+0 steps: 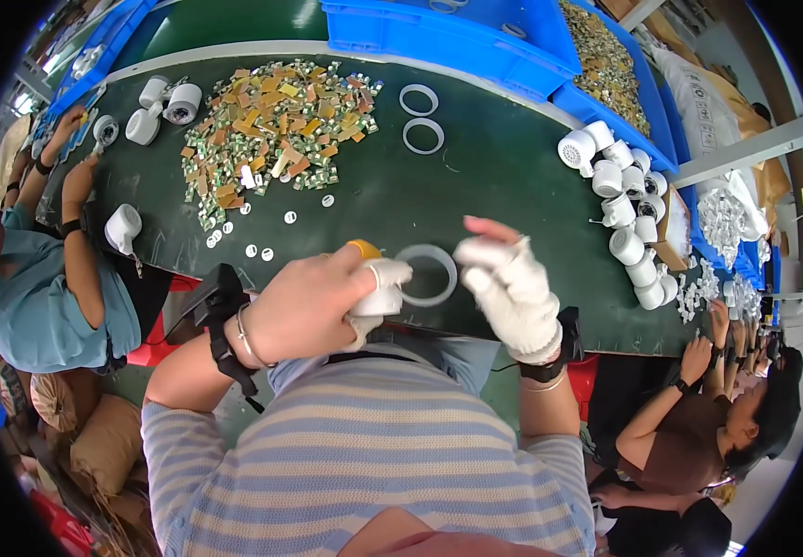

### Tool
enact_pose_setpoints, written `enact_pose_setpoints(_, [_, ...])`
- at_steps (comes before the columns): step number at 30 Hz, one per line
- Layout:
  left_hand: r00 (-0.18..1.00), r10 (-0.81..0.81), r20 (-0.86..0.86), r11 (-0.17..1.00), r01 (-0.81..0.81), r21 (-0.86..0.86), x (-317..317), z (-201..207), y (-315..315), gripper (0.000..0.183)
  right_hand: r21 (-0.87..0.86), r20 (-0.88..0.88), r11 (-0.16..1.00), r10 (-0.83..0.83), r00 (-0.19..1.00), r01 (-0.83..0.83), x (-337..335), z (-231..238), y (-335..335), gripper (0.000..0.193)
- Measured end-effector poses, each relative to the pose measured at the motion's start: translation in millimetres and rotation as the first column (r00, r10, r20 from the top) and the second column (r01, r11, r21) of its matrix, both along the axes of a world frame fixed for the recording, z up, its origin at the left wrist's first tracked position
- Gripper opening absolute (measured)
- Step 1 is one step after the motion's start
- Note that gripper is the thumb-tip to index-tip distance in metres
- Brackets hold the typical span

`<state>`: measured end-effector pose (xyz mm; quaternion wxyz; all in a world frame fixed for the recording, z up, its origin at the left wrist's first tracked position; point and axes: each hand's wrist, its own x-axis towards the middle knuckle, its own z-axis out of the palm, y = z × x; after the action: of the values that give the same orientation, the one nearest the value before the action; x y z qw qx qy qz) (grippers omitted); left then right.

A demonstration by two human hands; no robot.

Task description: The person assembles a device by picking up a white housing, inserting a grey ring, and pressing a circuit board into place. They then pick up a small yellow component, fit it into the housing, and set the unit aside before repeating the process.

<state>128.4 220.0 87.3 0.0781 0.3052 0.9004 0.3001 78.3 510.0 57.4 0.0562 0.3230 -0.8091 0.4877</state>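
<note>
My left hand point(313, 302) is closed around a short white cylindrical housing point(384, 300), above the table's near edge. A yellow covering point(362, 248) shows on one finger, and white cloth covers other fingertips. My right hand point(511, 295), in a white glove with one bare fingertip, is held to the right with its fingers bent together. Its fingertips are blurred, and what they hold, if anything, cannot be made out. Between the hands is a white ring point(454, 278), close to the housing; whether it touches the left fingers is unclear.
Green circuit pieces point(276, 130) form a heap at far left, with small white discs point(291, 217) before it. Two white rings point(423, 136) lie farther back. White housings point(620, 212) line the right side. Blue bins point(448, 42) border the back. Co-workers sit both sides.
</note>
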Motion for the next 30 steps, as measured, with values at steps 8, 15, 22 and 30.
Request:
enact_pose_setpoints(8, [0.96, 0.184, -0.212, 0.958, -0.223, -0.179, 8, -12, 16, 0.081, 0.317, -0.111, 0.946, -0.029, 0.993, 0.063, 39, 21, -42, 0.03])
enact_pose_setpoints(15, [0.959, 0.139, -0.247, 0.982, -0.167, -0.093, 7, -16, 6, 0.081, 0.246, -0.148, 0.969, 0.027, 0.989, 0.01, 22, 6, -22, 0.026])
enact_pose_setpoints(22, [0.948, 0.213, -0.237, 0.958, -0.251, -0.142, 12, -12, 19, 0.077, 0.348, -0.23, 0.921, -0.095, 0.969, 0.173, 41, 11, -40, 0.033])
enact_pose_setpoints(30, [0.949, 0.311, -0.054, 0.949, -0.307, 0.067, 2, -10, 17, 0.076, 0.3, -0.169, 0.94, -0.118, 0.979, 0.165, 37, 11, -31, 0.014])
